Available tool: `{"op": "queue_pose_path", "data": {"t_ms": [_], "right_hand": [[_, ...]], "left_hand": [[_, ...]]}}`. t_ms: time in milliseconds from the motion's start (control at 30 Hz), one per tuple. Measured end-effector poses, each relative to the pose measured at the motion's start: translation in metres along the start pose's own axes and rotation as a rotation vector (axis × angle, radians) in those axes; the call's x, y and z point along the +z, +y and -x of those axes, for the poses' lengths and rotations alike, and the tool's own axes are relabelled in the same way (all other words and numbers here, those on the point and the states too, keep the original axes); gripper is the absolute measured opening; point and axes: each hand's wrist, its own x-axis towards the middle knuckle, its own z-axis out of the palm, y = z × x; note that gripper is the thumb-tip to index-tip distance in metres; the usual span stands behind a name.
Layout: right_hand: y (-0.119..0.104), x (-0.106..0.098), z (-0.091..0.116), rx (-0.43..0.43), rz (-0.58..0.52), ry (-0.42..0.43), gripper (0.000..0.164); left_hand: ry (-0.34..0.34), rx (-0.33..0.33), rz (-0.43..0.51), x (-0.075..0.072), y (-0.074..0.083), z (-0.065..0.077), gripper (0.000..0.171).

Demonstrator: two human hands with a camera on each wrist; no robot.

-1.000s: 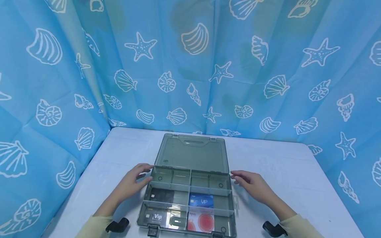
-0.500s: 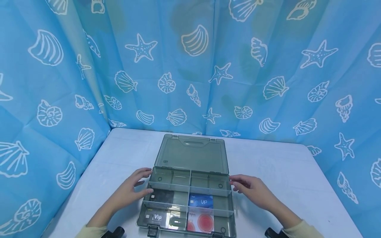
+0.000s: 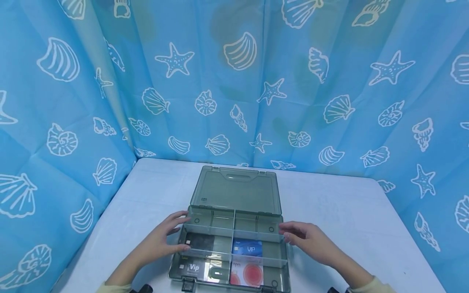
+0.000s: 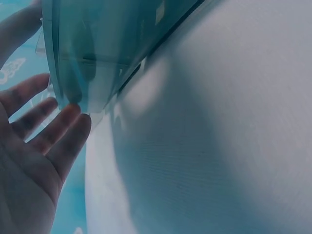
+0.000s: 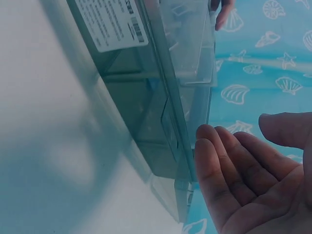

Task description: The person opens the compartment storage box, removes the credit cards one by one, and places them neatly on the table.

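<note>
A translucent grey-green plastic compartment box lies on the table with its lid folded back flat. Inside are a black card, a grey "Vip" card, a blue "VIP" card and a white card with red circles. My left hand is at the box's left side, fingers spread, thumb by the black card's compartment. On the opposite side, my right hand has its fingertips right at the wall. In the wrist views, the left palm and right palm face the box walls, holding nothing.
The white table extends around the box on both sides. A blue curtain with shell prints hangs behind and at the sides. A printed label is on the box's side wall. Two latches hang at its front edge.
Both hands have slid toward the near side along the box's walls. The left thumb has spread away from its fingers. Box and cards stay in place.
</note>
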Motion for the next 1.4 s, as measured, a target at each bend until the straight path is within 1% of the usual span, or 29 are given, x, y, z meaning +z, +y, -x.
{"op": "queue_pose_path", "data": {"t_ms": [200,367,533,700,767,933,1000,1067,1233,1400], "right_hand": [[-0.001,0.003,0.001,0.011,-0.031,-0.034,0.045],[-0.002,0.004,0.0,0.018,-0.046,-0.072,0.046],[-0.005,0.007,-0.002,0.052,-0.098,-0.098,0.049],[-0.009,0.01,-0.004,0.092,-0.137,-0.12,0.05],[-0.01,0.012,-0.006,0.108,-0.136,-0.122,0.05],[-0.012,0.016,-0.009,0.132,-0.111,-0.1,0.045],[-0.013,0.017,-0.01,0.138,-0.109,-0.095,0.042],[-0.014,0.017,-0.01,0.148,-0.11,-0.098,0.041],[-0.014,0.016,-0.011,0.167,-0.109,-0.135,0.047],[-0.015,0.016,-0.013,0.212,-0.142,-0.202,0.057]], "left_hand": [[-0.024,0.021,-0.014,-0.001,-0.003,0.003,0.078],[-0.04,0.01,0.008,-0.002,-0.003,0.005,0.08],[-0.038,-0.013,0.002,0.0,-0.003,0.006,0.078],[-0.034,0.005,-0.015,0.001,-0.006,0.006,0.076],[-0.034,0.018,-0.012,0.001,-0.007,0.006,0.076],[-0.034,0.014,-0.004,0.001,-0.008,0.007,0.075],[-0.035,0.008,-0.008,0.001,-0.008,0.007,0.075],[-0.038,0.016,-0.019,0.001,-0.008,0.007,0.075],[-0.046,0.007,-0.027,0.0,-0.008,0.008,0.074],[-0.057,-0.016,-0.033,0.001,-0.011,0.008,0.074]]}}
